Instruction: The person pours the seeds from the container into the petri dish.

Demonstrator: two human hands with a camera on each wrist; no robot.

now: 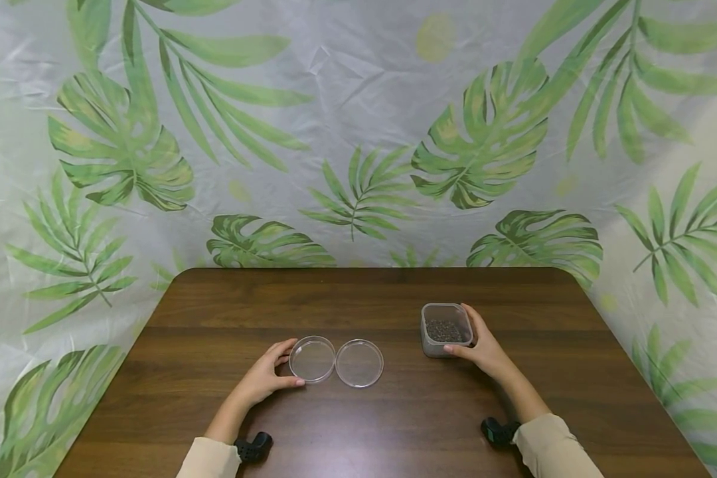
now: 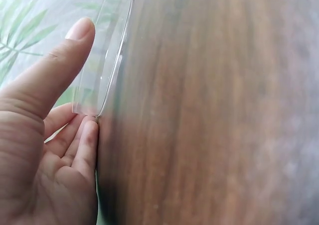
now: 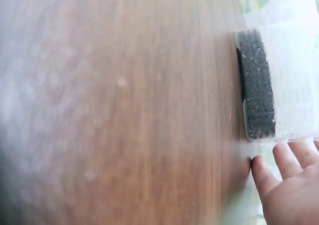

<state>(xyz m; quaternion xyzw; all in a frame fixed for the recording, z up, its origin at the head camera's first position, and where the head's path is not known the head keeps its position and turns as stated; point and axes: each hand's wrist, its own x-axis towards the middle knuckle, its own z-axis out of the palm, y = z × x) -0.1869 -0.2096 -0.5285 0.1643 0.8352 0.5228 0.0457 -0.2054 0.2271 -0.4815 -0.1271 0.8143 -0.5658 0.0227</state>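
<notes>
Two clear, round, shallow petri dish pieces lie side by side on the table. My left hand (image 1: pixel 267 377) holds the left petri dish (image 1: pixel 313 360) at its rim, thumb on the near side and fingers on the far side. In the left wrist view, fingertips meet the edge of the dish (image 2: pixel 102 60). The second petri dish piece (image 1: pixel 359 364) sits just right of it. My right hand (image 1: pixel 485 345) holds a square clear plastic container (image 1: pixel 437 349), thumb at its front and fingers along its right side. Dark granules (image 3: pixel 258 85) fill the container's lower part.
Everything stands on a brown wooden table (image 1: pixel 358 425) with rounded far corners. Behind it hangs a pale cloth (image 1: pixel 370 99) printed with green leaves. A black wrist camera (image 1: pixel 254 447) is worn on the left wrist, another (image 1: pixel 499 431) on the right.
</notes>
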